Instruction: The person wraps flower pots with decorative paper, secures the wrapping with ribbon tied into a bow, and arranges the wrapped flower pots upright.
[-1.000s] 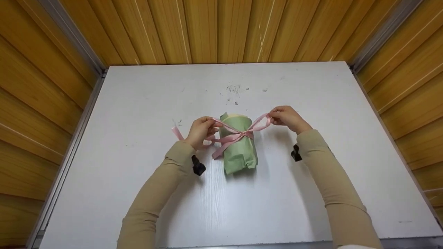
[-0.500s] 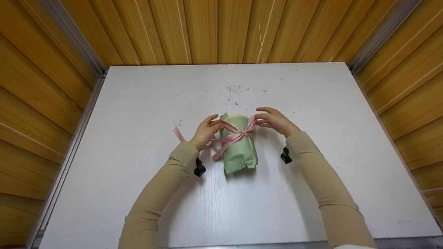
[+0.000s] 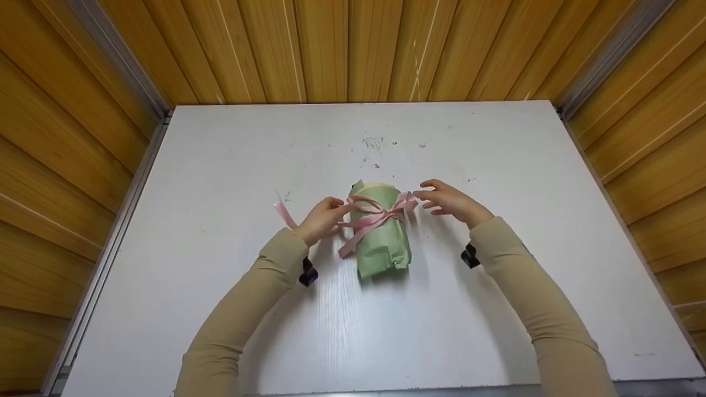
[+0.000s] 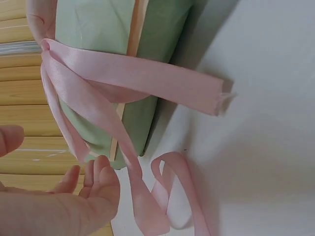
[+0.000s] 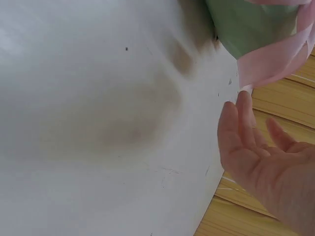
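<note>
A package [image 3: 380, 242] wrapped in green paper lies on the white table, with a pink ribbon [image 3: 367, 222] tied in a bow across its upper part. At the package's left side is my left hand [image 3: 324, 219]; its fingers are relaxed beside the left loop [image 4: 74, 137] and grip nothing. To the right of the bow, my right hand [image 3: 452, 202] has its fingers spread and loose. One fingertip is at or just short of the right loop [image 5: 273, 64]; contact cannot be told. One ribbon tail [image 4: 192, 91] sticks out past the package, and a longer one [image 4: 182, 182] curls on the table.
The white table [image 3: 220, 165] carries dark scuff marks [image 3: 373, 144] beyond the package. Wood-look panels [image 3: 325, 49] stand at the back and both sides. Black wrist mounts [image 3: 308, 272] hang under the tan sleeves [image 3: 237, 309].
Both hands held the bow's loops stretched outward, then moved inward and let go. The loops now sit smaller against the package, and the right hand has drawn back slightly to the right.
</note>
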The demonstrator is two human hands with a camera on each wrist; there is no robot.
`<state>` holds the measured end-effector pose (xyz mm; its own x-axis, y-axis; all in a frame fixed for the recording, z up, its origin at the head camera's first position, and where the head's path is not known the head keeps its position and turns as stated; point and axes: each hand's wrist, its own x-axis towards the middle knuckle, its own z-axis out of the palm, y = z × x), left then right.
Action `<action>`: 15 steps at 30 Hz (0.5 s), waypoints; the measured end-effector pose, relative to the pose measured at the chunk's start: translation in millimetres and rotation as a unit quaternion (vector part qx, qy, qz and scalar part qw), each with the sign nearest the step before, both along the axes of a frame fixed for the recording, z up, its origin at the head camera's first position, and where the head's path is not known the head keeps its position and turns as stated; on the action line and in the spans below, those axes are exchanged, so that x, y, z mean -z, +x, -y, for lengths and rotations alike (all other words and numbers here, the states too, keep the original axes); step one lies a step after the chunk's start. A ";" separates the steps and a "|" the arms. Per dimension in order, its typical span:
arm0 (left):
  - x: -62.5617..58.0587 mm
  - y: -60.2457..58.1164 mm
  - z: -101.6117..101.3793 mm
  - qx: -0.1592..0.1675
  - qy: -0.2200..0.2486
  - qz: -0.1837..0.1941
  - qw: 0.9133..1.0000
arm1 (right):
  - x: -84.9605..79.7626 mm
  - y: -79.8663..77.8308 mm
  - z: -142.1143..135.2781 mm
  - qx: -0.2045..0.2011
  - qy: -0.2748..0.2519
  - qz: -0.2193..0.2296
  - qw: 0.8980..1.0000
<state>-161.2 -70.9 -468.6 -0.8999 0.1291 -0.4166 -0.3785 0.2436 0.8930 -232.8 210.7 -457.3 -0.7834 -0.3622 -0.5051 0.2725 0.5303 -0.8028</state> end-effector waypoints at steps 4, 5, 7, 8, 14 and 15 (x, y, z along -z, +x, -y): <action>1.0 6.1 -3.1 0.055 -0.057 -0.026 0.997 | 6.4 8.0 2.6 -0.027 0.000 0.033 0.999; 1.1 7.7 -4.6 0.068 -0.071 -0.035 0.995 | 8.2 9.5 4.0 -0.030 -0.004 0.042 0.999; 1.8 9.8 -8.6 0.094 -0.084 -0.044 0.991 | 12.3 12.6 7.5 -0.040 -0.015 0.056 0.997; 2.2 10.3 -10.9 0.105 -0.087 -0.048 0.989 | 14.4 14.2 9.7 -0.044 -0.019 0.064 0.997; 5.3 10.6 -22.1 0.139 -0.094 -0.054 0.984 | 27.6 21.5 23.4 -0.054 -0.038 0.085 0.994; 6.1 10.6 -23.0 0.141 -0.096 -0.051 0.984 | 29.6 21.9 25.3 -0.051 -0.044 0.087 0.994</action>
<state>-150.6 -48.0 -474.7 -0.8781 0.3072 -0.3667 -0.1826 0.4932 0.8505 -210.9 185.4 -486.9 -0.6441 -0.4848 -0.5917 0.3590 0.4914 -0.7935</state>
